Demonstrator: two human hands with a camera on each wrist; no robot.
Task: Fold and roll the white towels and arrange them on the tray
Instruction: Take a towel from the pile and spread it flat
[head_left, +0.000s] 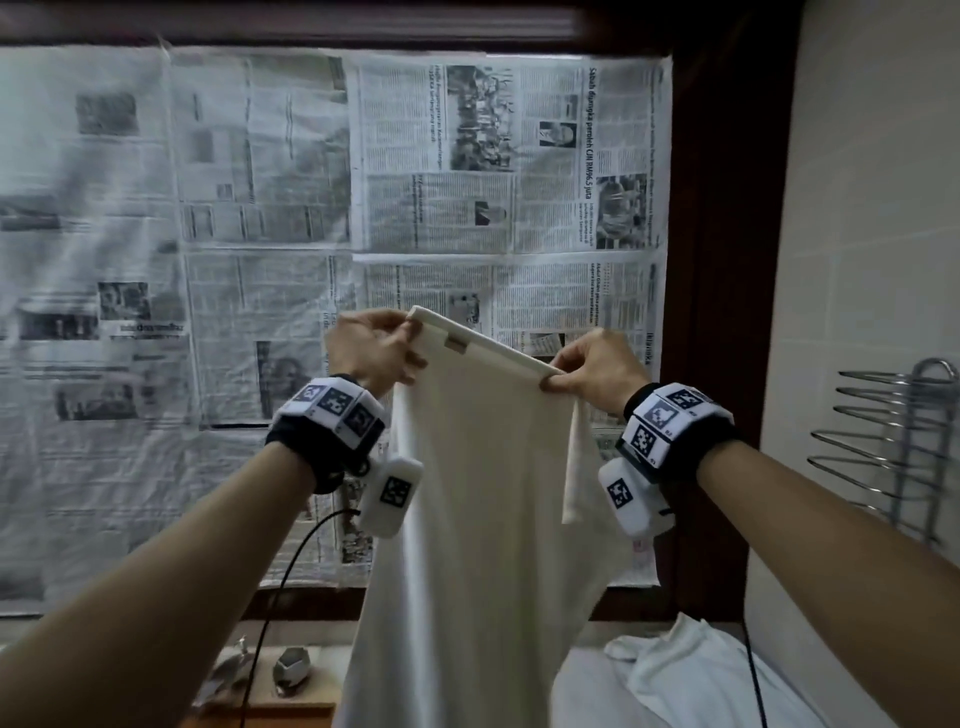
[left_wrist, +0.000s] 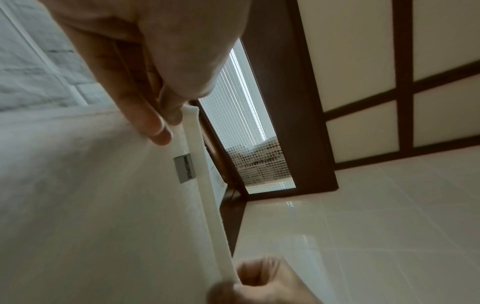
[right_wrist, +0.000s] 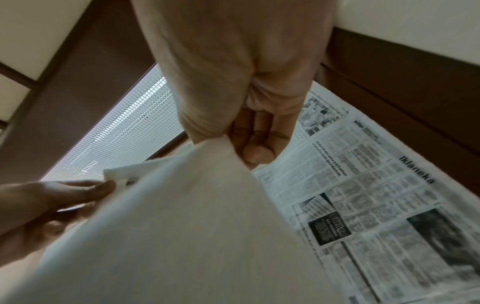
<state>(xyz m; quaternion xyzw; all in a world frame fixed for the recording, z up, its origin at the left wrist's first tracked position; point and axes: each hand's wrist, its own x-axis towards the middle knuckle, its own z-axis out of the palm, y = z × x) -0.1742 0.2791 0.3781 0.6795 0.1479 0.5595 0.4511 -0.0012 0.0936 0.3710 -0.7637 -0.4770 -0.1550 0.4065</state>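
A pale worktop (head_left: 322, 657) runs along the bottom edge below a window. A crumpled white towel (head_left: 691, 670) lies on it at right; small silvery objects (head_left: 291, 667) sit at left.

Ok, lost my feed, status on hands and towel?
Left hand, right hand: each pinching towel top edge. Towel hanging, unfolded. Nothing blocking.

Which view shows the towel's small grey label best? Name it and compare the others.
The left wrist view: the label is close, flat-on beside the towel hem, print visible though blurred. The head view shows it as a small tab near the left hand. The right wrist view barely shows it.
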